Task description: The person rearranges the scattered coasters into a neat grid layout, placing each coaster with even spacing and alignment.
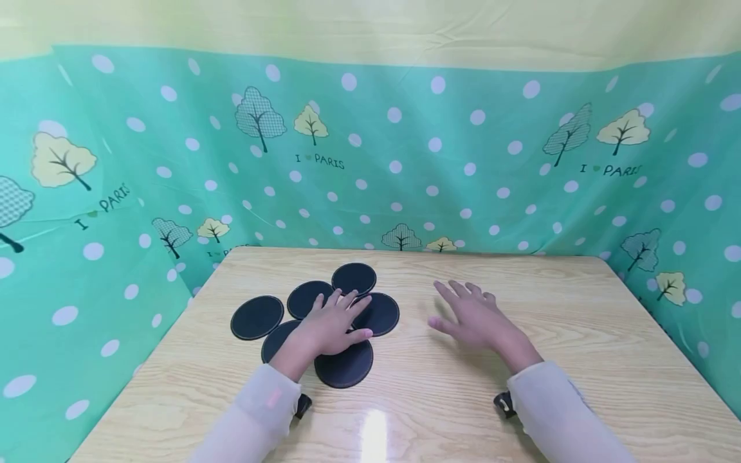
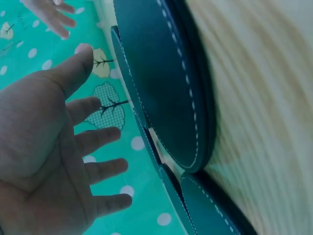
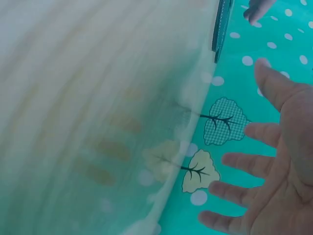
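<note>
Several round black coasters with pale stitching round their rims lie flat in a cluster on the left half of the table. My left hand (image 1: 330,326) hovers over the cluster with its fingers spread, overlapping the front coaster (image 1: 344,365) and the right coaster (image 1: 383,314) in the head view. The left wrist view shows its bare palm, apart from the nearest coaster (image 2: 156,83). To the right of the cluster, my right hand (image 1: 476,318) is held above bare wood, fingers extended and holding nothing. Part of a coaster (image 1: 278,344) is hidden under the left wrist.
The light wood table (image 1: 579,386) reaches back to a green dotted curtain (image 1: 405,180) printed with trees, which also hangs along both sides. One coaster (image 1: 257,317) lies at the far left of the cluster, and another coaster (image 1: 354,278) lies farthest back.
</note>
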`<state>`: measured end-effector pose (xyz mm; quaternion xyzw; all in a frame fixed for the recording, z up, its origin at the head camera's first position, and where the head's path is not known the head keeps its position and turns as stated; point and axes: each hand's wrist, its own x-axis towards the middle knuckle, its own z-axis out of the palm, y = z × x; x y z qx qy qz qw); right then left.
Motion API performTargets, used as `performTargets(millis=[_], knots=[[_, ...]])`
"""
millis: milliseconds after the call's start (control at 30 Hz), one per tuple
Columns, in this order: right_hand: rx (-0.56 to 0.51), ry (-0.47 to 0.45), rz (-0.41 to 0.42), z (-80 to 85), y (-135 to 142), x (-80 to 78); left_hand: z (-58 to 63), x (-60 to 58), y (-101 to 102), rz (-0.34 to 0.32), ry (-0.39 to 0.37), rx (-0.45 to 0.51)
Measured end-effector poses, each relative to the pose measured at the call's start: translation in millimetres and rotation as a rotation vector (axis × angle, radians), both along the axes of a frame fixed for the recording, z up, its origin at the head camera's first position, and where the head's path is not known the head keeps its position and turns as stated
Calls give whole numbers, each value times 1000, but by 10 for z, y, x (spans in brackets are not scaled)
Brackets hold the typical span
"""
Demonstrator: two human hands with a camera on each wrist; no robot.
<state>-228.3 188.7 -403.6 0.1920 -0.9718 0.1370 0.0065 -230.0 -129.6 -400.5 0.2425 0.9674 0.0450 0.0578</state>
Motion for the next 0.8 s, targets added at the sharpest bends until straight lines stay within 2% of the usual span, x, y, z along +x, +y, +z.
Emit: performTargets(millis=[133,367,567,667,800], knots=[[-8,-19,17,43,-103,-106,9,-69,-8,4,-11,2],[-68,-49,45,20,-264,-304,30,-197,-51,8,24,-43],[-108,-103,69,-8,-402,-433,12,-335,-128,7,57,-29],[-138,-124,83,-26,-478,-481,-22,-384,-146,-7,24,13],[-212,-165,80,-62,-589,-536,-72,-428,-142,-11,-56,143]])
